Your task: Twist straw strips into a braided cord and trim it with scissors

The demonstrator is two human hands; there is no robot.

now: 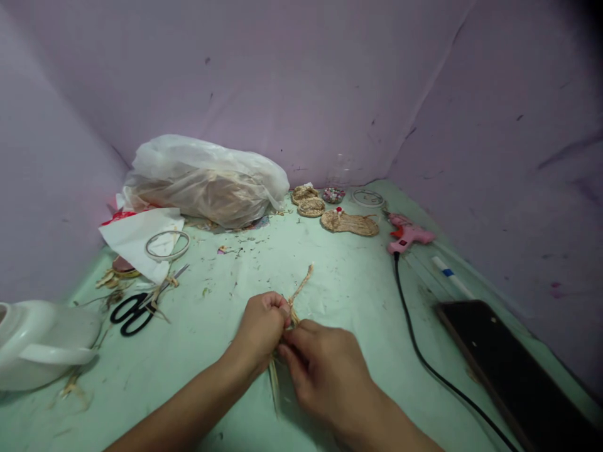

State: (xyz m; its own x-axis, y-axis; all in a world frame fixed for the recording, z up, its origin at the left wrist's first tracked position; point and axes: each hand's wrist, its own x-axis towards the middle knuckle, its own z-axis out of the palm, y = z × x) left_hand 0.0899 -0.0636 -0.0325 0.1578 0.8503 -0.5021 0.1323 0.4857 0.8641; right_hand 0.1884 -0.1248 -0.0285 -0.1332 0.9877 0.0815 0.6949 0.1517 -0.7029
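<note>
A thin braid of straw-coloured fibre (301, 284) sticks out beyond my fingers, its tip pointing away from me. My left hand (264, 321) is closed, pinching the braid between thumb and fingers. Close against it, my right hand (325, 361) is also closed, with fingertips on the fibre strands just below. Loose, flat strand ends (274, 386) hang beneath the hands towards me. My fingers cover the middle of the braid.
Black-handled scissors (136, 307), a white jug (51, 339) and a ring (167, 245) on paper lie left. Behind are a plastic bag (207, 179) and a woven sole (349, 223). At right are a pink glue gun (409, 234), its cord (419, 355) and a dark phone (513, 370).
</note>
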